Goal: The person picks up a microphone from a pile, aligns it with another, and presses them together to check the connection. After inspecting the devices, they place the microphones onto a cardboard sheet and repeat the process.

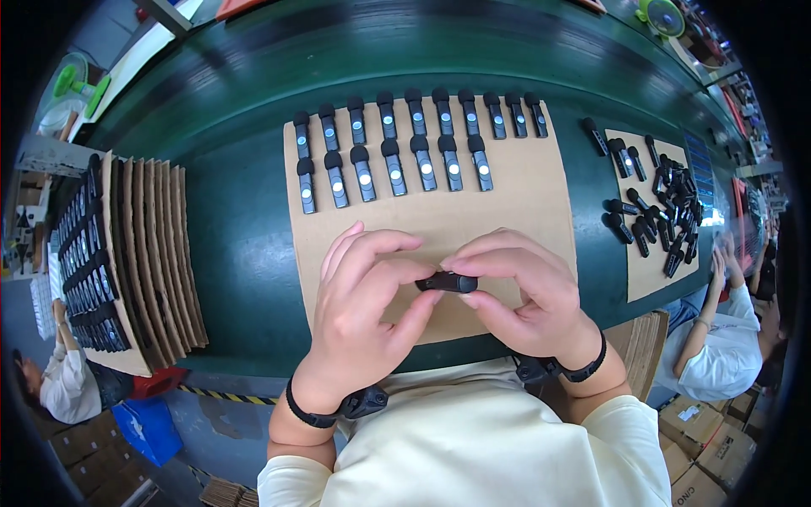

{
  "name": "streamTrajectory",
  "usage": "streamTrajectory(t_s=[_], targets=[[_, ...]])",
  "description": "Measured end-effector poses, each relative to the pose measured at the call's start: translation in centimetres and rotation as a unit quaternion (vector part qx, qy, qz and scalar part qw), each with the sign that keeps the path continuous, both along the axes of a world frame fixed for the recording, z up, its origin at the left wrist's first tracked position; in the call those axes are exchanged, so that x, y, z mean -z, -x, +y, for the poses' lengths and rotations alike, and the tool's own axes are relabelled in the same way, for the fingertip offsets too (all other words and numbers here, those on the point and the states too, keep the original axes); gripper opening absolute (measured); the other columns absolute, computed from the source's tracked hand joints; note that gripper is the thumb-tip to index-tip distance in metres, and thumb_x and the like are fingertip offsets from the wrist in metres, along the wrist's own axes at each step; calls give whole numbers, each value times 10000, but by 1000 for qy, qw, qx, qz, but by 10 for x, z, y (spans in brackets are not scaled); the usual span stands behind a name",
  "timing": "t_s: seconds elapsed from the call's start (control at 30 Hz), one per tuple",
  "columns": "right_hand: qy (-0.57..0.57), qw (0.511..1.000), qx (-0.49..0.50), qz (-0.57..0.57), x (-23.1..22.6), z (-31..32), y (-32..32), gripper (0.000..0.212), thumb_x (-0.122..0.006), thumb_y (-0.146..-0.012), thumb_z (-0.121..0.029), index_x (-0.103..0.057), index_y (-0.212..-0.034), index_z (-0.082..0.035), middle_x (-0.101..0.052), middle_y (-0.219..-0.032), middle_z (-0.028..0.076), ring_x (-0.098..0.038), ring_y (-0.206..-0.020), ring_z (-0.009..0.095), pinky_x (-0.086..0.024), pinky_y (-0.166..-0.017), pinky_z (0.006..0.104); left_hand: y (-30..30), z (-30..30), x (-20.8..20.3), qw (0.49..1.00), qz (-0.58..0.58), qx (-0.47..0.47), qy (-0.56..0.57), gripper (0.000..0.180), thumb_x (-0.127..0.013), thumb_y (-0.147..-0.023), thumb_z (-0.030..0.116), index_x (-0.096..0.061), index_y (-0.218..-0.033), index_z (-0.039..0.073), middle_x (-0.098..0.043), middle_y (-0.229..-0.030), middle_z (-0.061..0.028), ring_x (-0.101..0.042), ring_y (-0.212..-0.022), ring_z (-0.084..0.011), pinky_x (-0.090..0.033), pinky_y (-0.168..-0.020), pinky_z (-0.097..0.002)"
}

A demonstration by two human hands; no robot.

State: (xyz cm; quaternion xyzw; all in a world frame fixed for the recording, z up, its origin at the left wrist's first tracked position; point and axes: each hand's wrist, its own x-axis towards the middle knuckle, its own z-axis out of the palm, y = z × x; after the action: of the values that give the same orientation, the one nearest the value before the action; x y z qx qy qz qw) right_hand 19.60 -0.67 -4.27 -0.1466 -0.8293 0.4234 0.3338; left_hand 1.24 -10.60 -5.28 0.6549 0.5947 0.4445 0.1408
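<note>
Between both hands, over the near part of a cardboard sheet (524,194), is a small black clip-on microphone (448,282), lying roughly sideways. My left hand (363,296) pinches its left end between thumb and fingers. The thumb and fingertips of my right hand (524,291) close on its right end. Farther up the sheet, similar microphones with black foam tops lie in two rows; one in the lower row (394,169) shows a pale round spot, as most do. The far right ones in the upper row (536,117) sit closer together.
Right on the green table (245,253), a loose heap of microphones (667,207) covers another cardboard sheet (638,270). At left stand upright cardboard sheets (160,253), the outermost board carrying rows of microphones (89,253). Co-workers sit at left (68,384) and right (722,346).
</note>
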Motion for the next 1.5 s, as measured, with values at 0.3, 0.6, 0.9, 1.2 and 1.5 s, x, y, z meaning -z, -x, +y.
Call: streamTrajectory(t_s=[0.3, 0.6, 0.9, 1.2, 1.5], targets=[[-112, 983, 66, -129, 2, 60, -31, 262, -694, -764, 47, -624, -1011, -4, -681, -1058, 150, -668, -969, 299, -537, -831, 358, 33, -20, 4, 996, -32, -79, 16, 200, -741, -728, -8, -651, -905, 24, -642, -1094, -136, -615, -1017, -315, -468, -930, -420], [-261, 933, 40, -243, 26, 76, -42, 249, -705, -748, 11, -615, -979, -16, -614, -1152, 136, -638, -978, 322, -536, -816, 380, 65, -41, 15, 982, -45, -182, 17, 136, -691, -777, -40, -639, -896, 2, -639, -1108, -150, -620, -1000, -258, -471, -900, -350], [-261, 931, 67, -245, 25, 98, -25, 250, -705, -755, -8, -614, -987, -30, -584, -1166, 130, -635, -953, 319, -530, -801, 385, 69, -33, 8, 979, -67, -188, 32, 119, -673, -797, -45, -638, -898, 6, -635, -1112, -149, -612, -989, -235, -471, -894, -338], [-225, 934, 148, -236, 21, 132, -67, 254, -705, -774, -26, -611, -1010, -39, -581, -1192, 140, -609, -1047, 332, -510, -862, 413, 41, -31, 10, 979, -58, -193, 28, 116, -665, -803, -40, -635, -904, 9, -628, -1122, -145, -606, -985, -231, -477, -873, -332], [-381, 790, 332, -347, 53, 207, -132, 278, -720, -784, -47, -631, -1047, -53, -600, -1189, 145, -601, -1033, 349, -495, -882, 369, 31, -38, -6, 978, -67, -195, 42, 106, -657, -809, -39, -634, -900, 9, -628, -1117, -149, -605, -993, -243, -478, -878, -345]])
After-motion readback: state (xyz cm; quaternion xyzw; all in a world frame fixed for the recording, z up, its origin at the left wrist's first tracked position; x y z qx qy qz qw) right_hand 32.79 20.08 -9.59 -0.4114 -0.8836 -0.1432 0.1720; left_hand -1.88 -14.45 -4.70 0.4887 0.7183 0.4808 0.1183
